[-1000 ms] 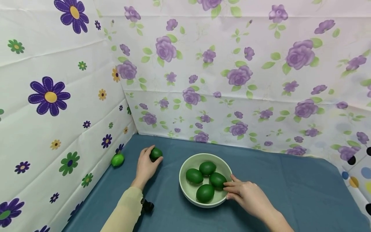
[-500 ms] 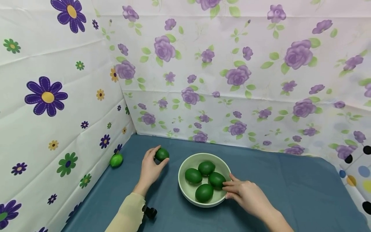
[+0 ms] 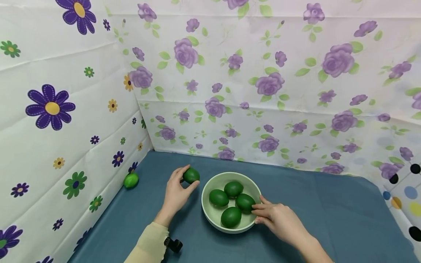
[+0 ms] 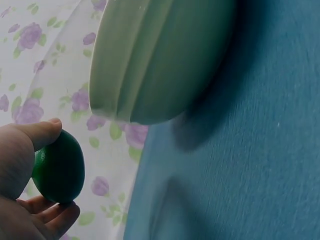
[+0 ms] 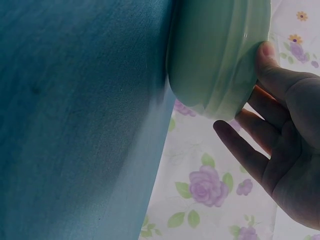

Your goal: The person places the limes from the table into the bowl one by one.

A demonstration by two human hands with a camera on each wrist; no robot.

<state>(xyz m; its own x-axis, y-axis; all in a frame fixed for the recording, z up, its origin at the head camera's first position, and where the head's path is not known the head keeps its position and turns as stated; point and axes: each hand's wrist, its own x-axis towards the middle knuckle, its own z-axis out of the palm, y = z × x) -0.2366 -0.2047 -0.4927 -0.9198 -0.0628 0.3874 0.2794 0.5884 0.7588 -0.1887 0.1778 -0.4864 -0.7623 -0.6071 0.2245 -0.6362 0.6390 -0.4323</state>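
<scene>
In the head view my left hand (image 3: 177,191) holds a dark green lime (image 3: 191,175) above the cloth, left of the bowl. The left wrist view has the thumb on one side of this lime (image 4: 61,167) and fingertips against the other. A pale green bowl (image 3: 210,221) stands right of it with several dark green limes (image 3: 231,217) inside. On its right side my right hand (image 3: 283,221) grips the rim. The right wrist view shows the thumb and some fingers on the bowl (image 5: 215,60), while one finger sticks out apart from it.
A brighter green lime (image 3: 131,180) lies at the left, by the flowered side sheet (image 3: 72,146). Blue cloth (image 3: 312,204) covers the table. A sheet with purple roses (image 3: 243,87) hangs behind it.
My left hand has carried the lime to the right, closer to the bowl. The right hand stays at the bowl's rim. The view has shifted slightly.
</scene>
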